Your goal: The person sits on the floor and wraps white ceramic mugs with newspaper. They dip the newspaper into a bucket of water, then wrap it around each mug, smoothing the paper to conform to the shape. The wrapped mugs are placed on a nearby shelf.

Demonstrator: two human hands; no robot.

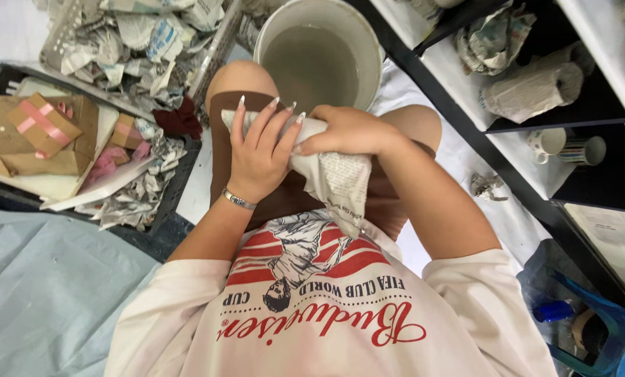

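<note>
From my remote seat I see both hands meeting over the lap on a newspaper-wrapped bundle [333,174], which lies across the thighs just below the rim of a white bucket [319,56]. The left hand [260,150] is clenched around the upper end of the bundle, its long pale nails pointing up toward the bucket, and a silver bracelet [238,200] sits on that wrist. The right hand [347,130] is closed over the top of the same bundle from the other side, its fingers touching those of the left. A loose flap of the newspaper hangs down toward the printed white shirt [326,307]. What is inside the wrapping I cannot tell; the paper hides it fully. The bucket holds cloudy grey water. To the left a dark tray [176,185] carries cardboard boxes [43,129] with pink tape, and beyond it is a heap of crumpled newspaper [124,38]. On the right, dark shelves [508,188] hold more paper-wrapped items and two mugs [567,146], and a blue plastic bag [591,321] lies at the lower corner.
</note>
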